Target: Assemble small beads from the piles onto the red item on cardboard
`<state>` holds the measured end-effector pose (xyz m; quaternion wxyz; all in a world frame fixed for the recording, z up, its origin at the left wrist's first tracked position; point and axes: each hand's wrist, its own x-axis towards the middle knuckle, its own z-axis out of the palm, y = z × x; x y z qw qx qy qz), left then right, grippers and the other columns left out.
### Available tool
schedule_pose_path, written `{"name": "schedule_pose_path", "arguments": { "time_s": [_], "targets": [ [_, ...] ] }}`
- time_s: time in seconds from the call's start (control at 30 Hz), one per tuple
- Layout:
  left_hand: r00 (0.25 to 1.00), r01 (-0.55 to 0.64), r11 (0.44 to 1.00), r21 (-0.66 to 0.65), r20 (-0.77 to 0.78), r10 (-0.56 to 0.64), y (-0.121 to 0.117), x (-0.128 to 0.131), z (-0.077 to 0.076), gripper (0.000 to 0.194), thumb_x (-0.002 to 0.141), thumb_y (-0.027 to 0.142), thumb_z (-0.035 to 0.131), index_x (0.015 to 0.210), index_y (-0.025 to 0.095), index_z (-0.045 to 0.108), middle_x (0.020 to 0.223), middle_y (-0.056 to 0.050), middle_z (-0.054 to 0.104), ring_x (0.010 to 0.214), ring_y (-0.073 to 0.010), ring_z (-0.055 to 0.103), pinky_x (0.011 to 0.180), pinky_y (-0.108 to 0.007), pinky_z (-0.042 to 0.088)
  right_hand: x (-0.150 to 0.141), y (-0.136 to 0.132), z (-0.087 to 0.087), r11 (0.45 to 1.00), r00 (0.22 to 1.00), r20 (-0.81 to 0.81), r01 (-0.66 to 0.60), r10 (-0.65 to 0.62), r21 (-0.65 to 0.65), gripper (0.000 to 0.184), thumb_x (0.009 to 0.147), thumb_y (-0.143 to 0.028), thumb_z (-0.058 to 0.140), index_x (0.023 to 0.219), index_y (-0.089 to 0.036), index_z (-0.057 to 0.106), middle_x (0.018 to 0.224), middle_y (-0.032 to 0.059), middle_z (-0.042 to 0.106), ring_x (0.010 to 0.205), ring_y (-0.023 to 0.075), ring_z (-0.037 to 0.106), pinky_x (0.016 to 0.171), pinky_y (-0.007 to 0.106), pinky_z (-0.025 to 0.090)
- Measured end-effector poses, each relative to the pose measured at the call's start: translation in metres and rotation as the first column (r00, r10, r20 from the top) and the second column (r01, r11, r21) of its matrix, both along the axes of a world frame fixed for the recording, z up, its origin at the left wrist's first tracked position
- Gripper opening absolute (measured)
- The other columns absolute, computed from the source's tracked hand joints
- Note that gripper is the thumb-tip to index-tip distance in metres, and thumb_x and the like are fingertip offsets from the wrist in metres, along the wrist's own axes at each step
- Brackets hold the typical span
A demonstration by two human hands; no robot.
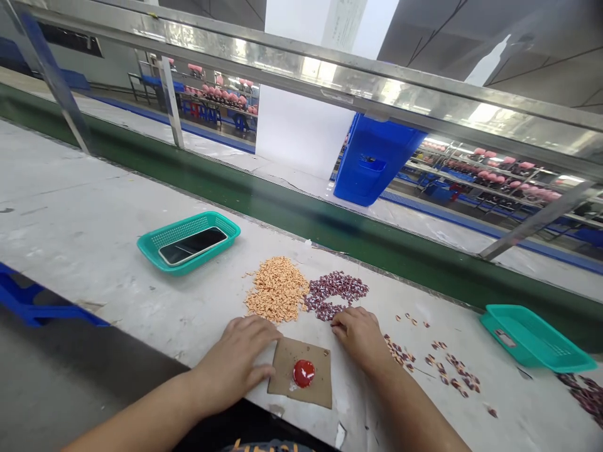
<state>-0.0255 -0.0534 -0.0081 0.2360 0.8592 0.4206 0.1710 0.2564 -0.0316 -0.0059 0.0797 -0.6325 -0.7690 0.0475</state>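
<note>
My left hand (238, 361) rests at the left edge of a square of brown cardboard (282, 367), its thumb and fingers apart with nothing between them. On the cardboard sits a glossy red blob (304, 373). My right hand (360, 336) is at the near edge of a pile of small purple-and-white pieces (342, 285). Its thumb and forefinger are pinched together; whatever is between the tips is too small to make out. Touching that pile on its left is a heap of small tan pieces (277, 289). Joined tan-and-purple pieces (443, 370) lie scattered right of my right forearm.
A green basket (153, 242) holding a phone (193, 245) stands at the left. Another green basket (541, 333) is at the right, beside more dark pieces (588, 395). A green strip runs behind the worktable; a metal rail (301, 53) and blue bin (377, 160) are beyond.
</note>
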Motion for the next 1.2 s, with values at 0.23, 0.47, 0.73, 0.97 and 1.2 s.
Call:
{"name": "schedule_pose_path", "arguments": {
  "time_s": [0.23,0.47,0.73,0.97,1.2],
  "targets": [
    [0.967,-0.155,0.976,0.156,-0.179,0.182,0.035,-0.027,0.006,0.025,0.088,0.017,0.042,0.093,0.022,0.065,0.096,-0.007,0.067,0.094,-0.0264,0.058,0.084,-0.040,0.040,0.001,0.005,0.002,0.999,1.000,-0.009,-0.001,0.000,-0.049,0.014,0.081,-0.017,0.056,0.080,-0.023,0.069,0.089,0.0035,0.068,0.091,0.0223,0.055,0.081,0.034,0.033],
    [0.970,-0.105,0.988,0.110,-0.207,0.126,0.047,-0.028,0.002,0.027,0.087,0.017,0.040,0.073,0.020,0.063,0.076,-0.006,0.063,0.074,-0.0236,0.059,0.071,-0.034,0.041,0.002,0.004,0.006,0.997,0.999,-0.043,-0.018,0.015,-0.078,0.014,0.079,-0.016,0.057,0.081,-0.024,0.068,0.089,0.0014,0.068,0.091,0.0203,0.055,0.080,0.032,0.034],
    [0.976,-0.194,0.981,0.008,-0.095,0.193,0.036,-0.023,0.016,0.019,0.085,0.022,0.042,0.074,0.021,0.057,0.076,-0.003,0.062,0.072,-0.0208,0.059,0.065,-0.030,0.041,0.001,0.008,0.009,0.996,0.997,-0.076,-0.036,0.030,-0.078,0.015,0.077,-0.014,0.058,0.079,-0.024,0.069,0.086,0.0016,0.069,0.089,0.0206,0.056,0.079,0.032,0.035],
    [0.791,-0.066,0.819,-0.570,0.470,0.391,0.015,-0.001,0.016,0.019,0.075,0.038,0.062,0.071,0.020,0.057,0.064,0.002,0.059,0.062,-0.0159,0.053,0.061,-0.026,0.042,-0.014,0.000,0.016,1.000,0.990,-0.136,-0.029,0.028,-0.003,0.020,0.080,-0.011,0.052,0.074,-0.020,0.069,0.083,0.0054,0.067,0.088,0.0214,0.055,0.082,0.035,0.035],
    [0.564,0.153,0.640,-0.753,0.599,0.569,-0.008,0.015,0.010,0.024,0.070,0.035,0.072,0.071,0.017,0.056,0.062,0.003,0.059,0.059,-0.0117,0.051,0.060,-0.024,0.040,-0.041,-0.052,0.031,0.985,0.926,-0.350,-0.166,0.143,-0.039,0.014,0.076,-0.009,0.061,0.071,-0.022,0.065,0.077,-0.0009,0.065,0.083,0.0169,0.055,0.081,0.031,0.038]
  ]
}}
